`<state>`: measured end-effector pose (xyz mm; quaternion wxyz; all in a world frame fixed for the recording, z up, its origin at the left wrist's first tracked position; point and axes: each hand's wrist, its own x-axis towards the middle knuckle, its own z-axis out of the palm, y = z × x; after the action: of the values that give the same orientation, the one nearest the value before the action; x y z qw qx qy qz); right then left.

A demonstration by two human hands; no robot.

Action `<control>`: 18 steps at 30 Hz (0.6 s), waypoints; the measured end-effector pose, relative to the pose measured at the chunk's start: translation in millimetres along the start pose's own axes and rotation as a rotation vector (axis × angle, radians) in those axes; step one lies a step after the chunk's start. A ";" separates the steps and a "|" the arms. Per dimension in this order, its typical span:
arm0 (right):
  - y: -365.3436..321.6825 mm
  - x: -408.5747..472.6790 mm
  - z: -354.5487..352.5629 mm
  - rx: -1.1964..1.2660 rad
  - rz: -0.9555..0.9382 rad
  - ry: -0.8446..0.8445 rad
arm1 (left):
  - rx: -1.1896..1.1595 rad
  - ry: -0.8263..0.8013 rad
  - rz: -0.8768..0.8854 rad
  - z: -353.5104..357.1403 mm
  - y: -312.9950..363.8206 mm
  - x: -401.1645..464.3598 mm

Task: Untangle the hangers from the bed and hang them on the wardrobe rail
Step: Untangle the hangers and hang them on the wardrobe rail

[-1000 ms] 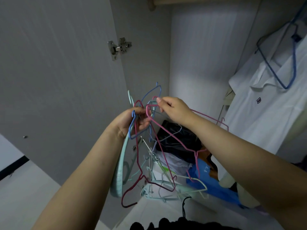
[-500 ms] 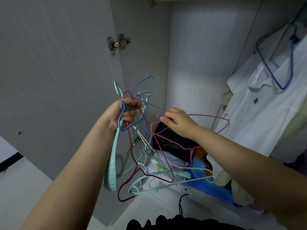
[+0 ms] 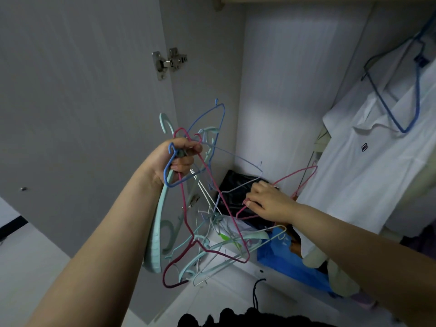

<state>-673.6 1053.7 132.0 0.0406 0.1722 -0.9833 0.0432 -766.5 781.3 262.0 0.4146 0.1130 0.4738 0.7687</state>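
The light, stiff, snag-prone hanger tangle (image 3: pixel 200 208) is gripped by its hooks in the left hand (image 3: pixel 174 159), while a pink hanger (image 3: pixel 297 178), at 3 o'clock, is pinched by the right hand (image 3: pixel 266 201); a hook-end grasp is judged best.

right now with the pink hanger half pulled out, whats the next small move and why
Probably keep drawing the pink hanger right and away with the right hand, while the left hand holds the tangled bunch up. The pink one looks mostly clear of the bunch, but a pale wire hanger seems to run toward the same fingers, so ease it rather than yank.
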 end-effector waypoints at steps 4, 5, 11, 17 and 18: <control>2.4 -7.0 15.4 -0.121 -0.125 -0.092 | 0.067 0.098 0.003 4.7 3.2 -1.7; 3.2 -10.5 21.0 -0.141 -0.141 -0.125 | 0.068 0.100 0.010 5.6 4.2 -3.0; 24.0 -31.9 60.3 -0.330 -0.163 -0.098 | 0.094 0.095 0.037 8.9 8.2 -14.9; 39.8 -11.8 20.4 -0.115 0.095 0.409 | 0.144 0.199 0.061 4.1 -1.3 -10.4; 38.9 -6.5 2.8 -0.100 0.121 0.463 | 0.151 0.218 0.060 3.3 -4.8 -8.5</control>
<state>-681.0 1092.0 125.9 0.2708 0.0965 -0.9572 0.0349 -756.7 778.1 261.6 0.3278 0.0738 0.5691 0.7505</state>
